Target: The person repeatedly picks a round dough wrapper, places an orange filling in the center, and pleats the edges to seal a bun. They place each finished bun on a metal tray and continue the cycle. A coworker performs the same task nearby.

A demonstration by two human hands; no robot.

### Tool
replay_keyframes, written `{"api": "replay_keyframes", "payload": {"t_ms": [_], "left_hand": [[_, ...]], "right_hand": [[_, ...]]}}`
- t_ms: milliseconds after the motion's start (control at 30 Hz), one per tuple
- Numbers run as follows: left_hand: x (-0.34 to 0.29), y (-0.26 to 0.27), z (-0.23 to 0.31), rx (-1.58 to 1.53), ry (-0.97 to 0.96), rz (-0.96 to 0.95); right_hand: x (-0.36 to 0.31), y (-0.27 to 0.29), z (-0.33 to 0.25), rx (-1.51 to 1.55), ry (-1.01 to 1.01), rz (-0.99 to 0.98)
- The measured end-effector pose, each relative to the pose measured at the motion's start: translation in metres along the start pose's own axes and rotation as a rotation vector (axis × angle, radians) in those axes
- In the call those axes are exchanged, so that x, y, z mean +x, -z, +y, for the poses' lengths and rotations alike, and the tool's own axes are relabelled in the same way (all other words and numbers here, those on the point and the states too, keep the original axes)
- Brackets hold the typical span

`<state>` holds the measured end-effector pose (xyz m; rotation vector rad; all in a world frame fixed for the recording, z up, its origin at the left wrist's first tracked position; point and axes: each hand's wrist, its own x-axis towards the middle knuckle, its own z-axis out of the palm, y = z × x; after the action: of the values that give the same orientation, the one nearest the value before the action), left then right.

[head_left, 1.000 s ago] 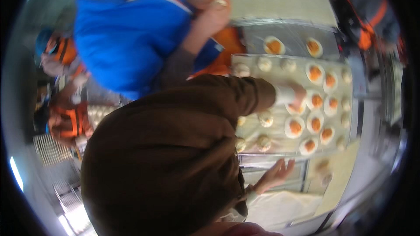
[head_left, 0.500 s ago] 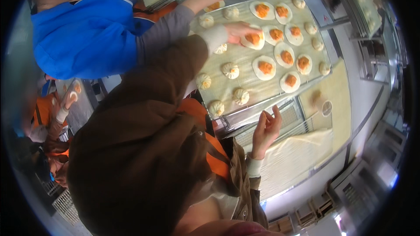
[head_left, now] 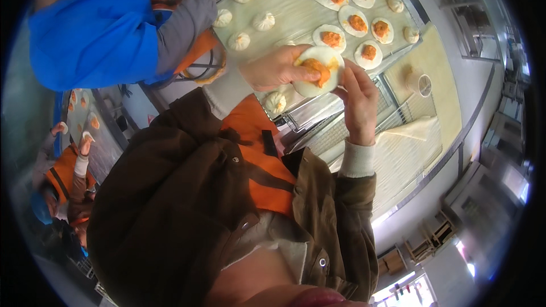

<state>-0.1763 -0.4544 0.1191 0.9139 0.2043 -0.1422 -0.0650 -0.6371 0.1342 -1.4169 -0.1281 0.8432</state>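
In front of me, above the tray's near edge, I hold a round dough wrapper [head_left: 331, 58] with a mound of orange filling [head_left: 319, 75] on it. My left hand [head_left: 272, 70] grips it from the left, with the thumb against the filling. The fingertips of my right hand [head_left: 360, 101] pinch its right edge. Beneath, a cloth-lined tray [head_left: 310, 14] carries several flat wrappers topped with orange filling, such as one wrapper [head_left: 331, 38] just beyond my hands. Several pleated buns, including one bun [head_left: 264, 21], sit on the tray's left part and along its right edge.
At my left a co-worker in a blue vest [head_left: 94, 34] reaches over the tray's far left. A white cup [head_left: 423, 85] lies on the right-hand board, near a folded cloth [head_left: 406, 136] over a wire rack. More people work at another table [head_left: 99, 131] far left.
My left hand has lifted a filled wrapper off the tray and brought it toward me. My right hand has moved up and taken its edge. The view has shifted.
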Motion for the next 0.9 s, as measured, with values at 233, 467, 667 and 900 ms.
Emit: {"api": "replay_keyframes", "payload": {"t_ms": [233, 467, 667, 900], "left_hand": [[0.015, 0.001, -0.002, 0.322, -0.046, 0.051], [0.065, 0.037, 0.007, 0.513, -0.24, -0.201], [0.08, 0.072, 0.022, 0.45, -0.259, -0.258], [0.078, 0.116, 0.037, 0.41, -0.104, -0.133]], "right_hand": [[-0.004, -0.003, 0.0, -0.306, 0.16, 0.06], [0.006, -0.024, -0.01, -0.576, 0.283, 0.235], [0.033, -0.051, -0.025, -0.872, 0.163, 0.31], [0.079, -0.082, -0.015, -1.324, 0.419, 0.171]]}}
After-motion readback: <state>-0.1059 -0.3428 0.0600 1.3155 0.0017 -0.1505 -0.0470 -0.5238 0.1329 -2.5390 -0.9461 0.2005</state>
